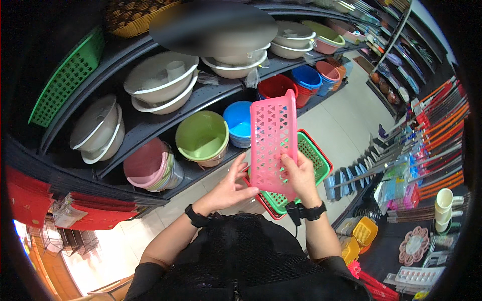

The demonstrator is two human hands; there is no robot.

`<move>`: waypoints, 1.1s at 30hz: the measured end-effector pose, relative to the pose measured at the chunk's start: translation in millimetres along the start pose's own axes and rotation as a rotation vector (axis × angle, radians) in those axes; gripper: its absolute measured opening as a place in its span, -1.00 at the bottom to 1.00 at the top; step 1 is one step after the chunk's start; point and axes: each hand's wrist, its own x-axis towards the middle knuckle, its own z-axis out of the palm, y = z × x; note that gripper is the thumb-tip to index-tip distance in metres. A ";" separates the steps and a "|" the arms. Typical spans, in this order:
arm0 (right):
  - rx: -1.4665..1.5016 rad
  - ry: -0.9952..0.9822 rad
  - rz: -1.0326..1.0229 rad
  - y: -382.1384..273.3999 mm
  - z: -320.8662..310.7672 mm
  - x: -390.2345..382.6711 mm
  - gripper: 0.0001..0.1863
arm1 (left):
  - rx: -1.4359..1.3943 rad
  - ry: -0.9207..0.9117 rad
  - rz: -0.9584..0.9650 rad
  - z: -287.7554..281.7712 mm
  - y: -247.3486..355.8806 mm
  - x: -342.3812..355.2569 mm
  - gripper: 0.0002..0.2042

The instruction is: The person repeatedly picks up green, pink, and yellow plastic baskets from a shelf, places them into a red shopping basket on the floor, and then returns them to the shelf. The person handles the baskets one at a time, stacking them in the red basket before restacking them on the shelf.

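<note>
A pink plastic basket (267,138) with rows of triangular holes hangs tilted in front of me. My right hand (303,179) is closed on its right edge, the thumb pressed over the near side. Beside the lower left corner is my left hand (228,190), fingers spread and holding nothing; its thumb tip is close to the corner, and I cannot tell whether it touches. Below, partly hidden by the pink basket and my hands, a green basket (321,168) sits in a red one (331,172) near the floor.
On the left, a dark shelf (216,93) carries cream basins (160,83), with a green bucket (201,135), pink buckets (150,165) and blue buckets (237,120) below. Along the right stands a rack of long mop handles (427,150). Yellow scoop-like items (364,232) lie low at right.
</note>
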 end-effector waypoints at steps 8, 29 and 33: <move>0.145 -0.196 -0.003 17.8 79.3 15.1 -0.67 | 0.501 0.267 0.247 -7.6 -7.7 -24.7 0.23; -0.118 -0.732 -0.086 55.1 162.1 26.1 -0.26 | -0.012 0.432 0.024 -50.3 -49.6 -66.4 0.11; -0.187 -0.908 0.037 36.7 161.3 27.8 -0.29 | -0.043 0.504 0.114 -58.3 -75.2 -75.4 0.00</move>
